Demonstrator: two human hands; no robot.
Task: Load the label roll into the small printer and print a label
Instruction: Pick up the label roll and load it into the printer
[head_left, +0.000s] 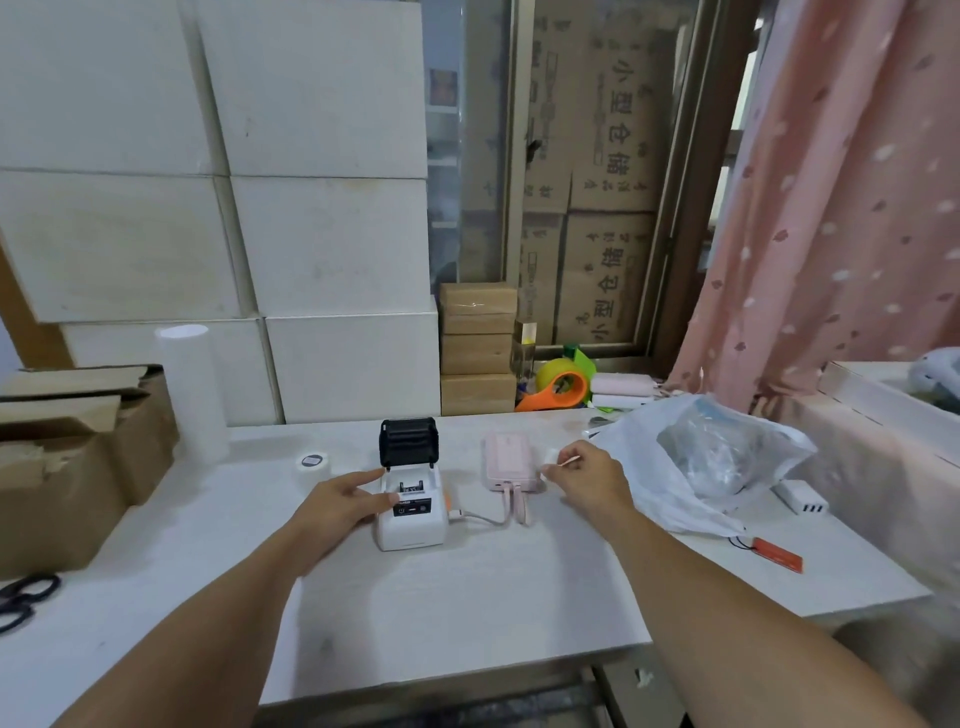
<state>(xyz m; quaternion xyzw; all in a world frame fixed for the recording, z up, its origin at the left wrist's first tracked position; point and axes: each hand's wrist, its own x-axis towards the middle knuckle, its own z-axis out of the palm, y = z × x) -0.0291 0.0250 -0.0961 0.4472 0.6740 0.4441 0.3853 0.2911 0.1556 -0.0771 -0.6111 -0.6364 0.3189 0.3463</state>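
Observation:
The small white printer (413, 512) stands mid-table with its black lid (408, 440) tipped up and back, the paper bay open. My left hand (345, 501) rests against the printer's left side, thumb on its front top edge. My right hand (584, 475) hovers to the right, pinching a small white scrap of paper or label (556, 460) above a pink power bank (506, 462). A cable (480, 517) joins the power bank to the printer. A small white label roll (314, 462) lies on the table left of the printer.
An open cardboard box (67, 467) and a tall white roll (192, 389) stand at left, black scissors (23, 597) near the left edge. At right lie a white plastic bag (696, 467), a white charger (800, 498) and an orange tag (776, 555). A tape dispenser (563, 384) sits behind.

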